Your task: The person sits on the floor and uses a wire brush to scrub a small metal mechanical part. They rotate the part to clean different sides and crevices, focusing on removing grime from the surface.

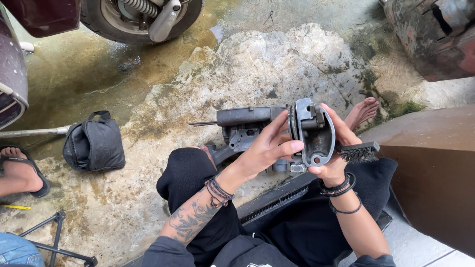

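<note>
A grey metal engine casing part [313,132] with an oval cover is held up in front of me, over my black-trousered knees. My left hand [267,147] grips its left side, fingers spread across the face. My right hand [335,148] supports it from behind and below, and also holds a black wire brush [358,152] whose bristles stick out to the right. Behind the part, a larger grey metal housing [243,124] with a thin rod lies on the ground.
A black bag [94,145] lies on the rough concrete at left. A scooter wheel [141,17] stands at the top. Another person's sandalled foot [20,173] is at the far left. A brown panel [430,168] fills the right side.
</note>
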